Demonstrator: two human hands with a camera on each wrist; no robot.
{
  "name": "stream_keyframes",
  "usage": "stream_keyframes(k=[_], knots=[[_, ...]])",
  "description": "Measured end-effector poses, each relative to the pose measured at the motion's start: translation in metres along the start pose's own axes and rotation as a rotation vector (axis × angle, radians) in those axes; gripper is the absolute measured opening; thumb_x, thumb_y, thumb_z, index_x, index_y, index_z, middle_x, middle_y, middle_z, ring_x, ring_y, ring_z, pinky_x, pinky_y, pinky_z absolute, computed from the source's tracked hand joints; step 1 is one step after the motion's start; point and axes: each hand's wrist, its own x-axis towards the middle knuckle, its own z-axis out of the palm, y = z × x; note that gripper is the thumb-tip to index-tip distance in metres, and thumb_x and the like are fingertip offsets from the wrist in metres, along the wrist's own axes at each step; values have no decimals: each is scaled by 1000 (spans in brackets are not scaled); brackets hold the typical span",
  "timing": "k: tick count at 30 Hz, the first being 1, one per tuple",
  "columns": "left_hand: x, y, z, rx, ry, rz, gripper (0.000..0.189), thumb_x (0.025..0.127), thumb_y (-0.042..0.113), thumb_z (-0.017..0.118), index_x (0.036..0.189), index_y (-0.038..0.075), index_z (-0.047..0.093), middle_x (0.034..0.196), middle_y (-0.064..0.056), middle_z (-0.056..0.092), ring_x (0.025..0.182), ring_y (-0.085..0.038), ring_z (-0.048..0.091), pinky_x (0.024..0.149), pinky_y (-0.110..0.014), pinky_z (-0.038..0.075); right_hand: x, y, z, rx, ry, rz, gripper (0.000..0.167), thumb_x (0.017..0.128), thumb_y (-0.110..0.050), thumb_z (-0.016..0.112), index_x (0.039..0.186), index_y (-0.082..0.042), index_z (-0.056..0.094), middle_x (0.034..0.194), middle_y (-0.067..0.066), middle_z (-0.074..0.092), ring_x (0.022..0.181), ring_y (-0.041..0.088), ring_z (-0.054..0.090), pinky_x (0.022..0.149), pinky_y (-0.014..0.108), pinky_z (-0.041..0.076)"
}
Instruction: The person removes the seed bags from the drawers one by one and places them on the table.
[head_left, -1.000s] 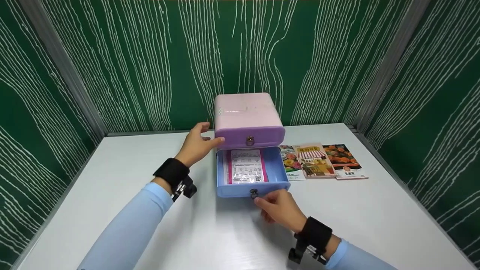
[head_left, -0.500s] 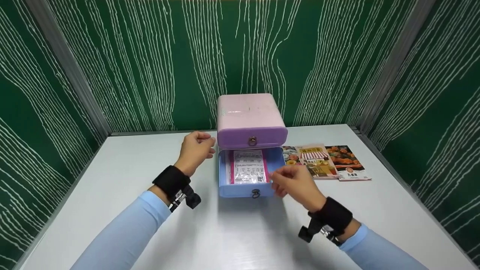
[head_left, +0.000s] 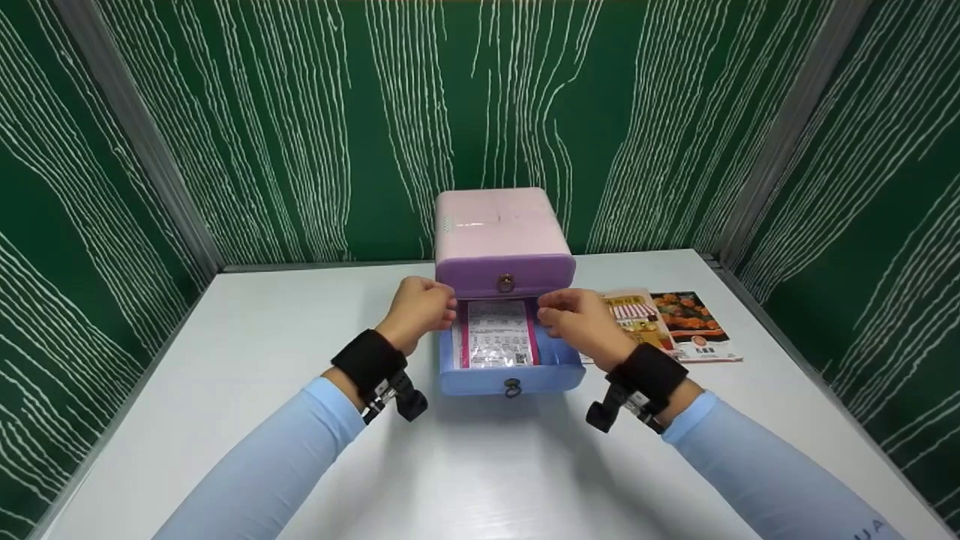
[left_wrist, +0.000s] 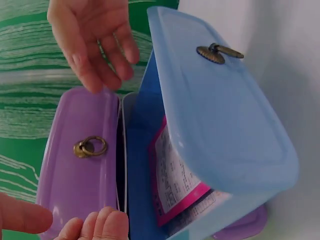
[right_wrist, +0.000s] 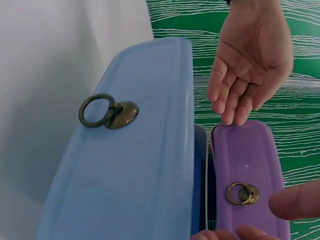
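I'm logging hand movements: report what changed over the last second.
The right hand has left the ring pull of the blue drawer and moved forward to the lower right corner of the purple drawer. The left hand has shifted down from that drawer's left side to its lower left corner. The blue drawer stays open, the packet inside it; the purple drawer stays shut.

Room lies open over blue drawer (head_left: 480, 381), between left grip (head_left: 421, 309) and right grip (head_left: 583, 321); purple drawer (head_left: 541, 274) obstructs immediately beyond.
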Motion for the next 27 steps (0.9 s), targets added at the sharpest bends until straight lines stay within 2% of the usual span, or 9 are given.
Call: stream_keyframes(k=[3, 6, 10, 12, 14, 18, 22, 25, 27], knots=[[0, -1, 7, 34, -11, 1, 26, 105, 3, 48, 114, -9, 68, 92, -6, 59, 73, -11, 57, 64, -18, 53, 8, 0, 5, -55, -21, 28, 48, 109, -13, 55, 149, 13, 53, 147, 31, 61, 124, 38, 65, 110, 49, 56], [1, -3, 11, 86, -53, 24, 26, 99, -1, 43, 79, 4, 58, 72, 1, 50, 60, -7, 47, 53, -17, 42, 14, 1, 10, -100, -20, 29, 49, 108, -13, 54, 148, 16, 52, 143, 33, 62, 121, 40, 66, 106, 49, 57], [6, -6, 17, 213, -126, 40, 33, 92, -4, 40, 66, 16, 36, 61, 7, 33, 49, -4, 29, 46, -17, 27, 22, 3, 16, -189, 10, -21, 28, 103, -10, 56, 117, 11, 68, 113, 21, 68, 104, 32, 64, 90, 39, 54], [8, -7, 19, 268, -153, 33, 23, 92, -4, 41, 75, 10, 43, 68, 4, 36, 50, -4, 28, 45, -16, 25, 24, 3, 19, -237, 25, -49, 13, 98, -7, 58, 92, 1, 66, 95, 12, 62, 93, 28, 58, 80, 34, 47], [9, -8, 21, 291, -174, 19, 14, 94, -1, 41, 96, -2, 55, 86, -4, 47, 57, -7, 33, 47, -16, 28, 26, 3, 20, -261, 27, -58, 14, 92, -4, 58, 79, -7, 59, 89, 8, 57, 88, 26, 54, 77, 34, 44], [9, -12, 24, 313, -207, -4, 55, 101, 7, 40, 152, -13, 42, 135, -21, 52, 73, -12, 41, 57, -20, 37, 28, 4, 22, -268, -4, -33, 22, 87, -1, 56, 71, -14, 48, 80, 3, 46, 75, 21, 44, 65, 30, 35], [9, -17, 27, 387, -225, 21, 60, 103, 10, 39, 158, -14, 38, 149, -26, 51, 85, -17, 48, 72, -26, 43, 28, 7, 24, -291, -65, 3, 17, 88, -1, 56, 75, -11, 52, 83, 4, 48, 76, 21, 45, 67, 29, 36], [9, -19, 29, 447, -253, 54, 62, 100, 9, 40, 157, -15, 40, 154, -27, 51, 108, -29, 55, 93, -32, 48, 27, 9, 27, -304, -103, 1, 10, 88, -1, 57, 81, -7, 59, 88, 6, 54, 82, 22, 50, 74, 30, 41], [9, -20, 31, 474, -283, 65, 64, 100, 9, 39, 159, -15, 37, 161, -27, 47, 127, -36, 49, 106, -38, 44, 28, 10, 28, -315, -118, -1, 7, 88, 0, 57, 85, -4, 62, 90, 7, 57, 81, 22, 52, 75, 30, 42]])
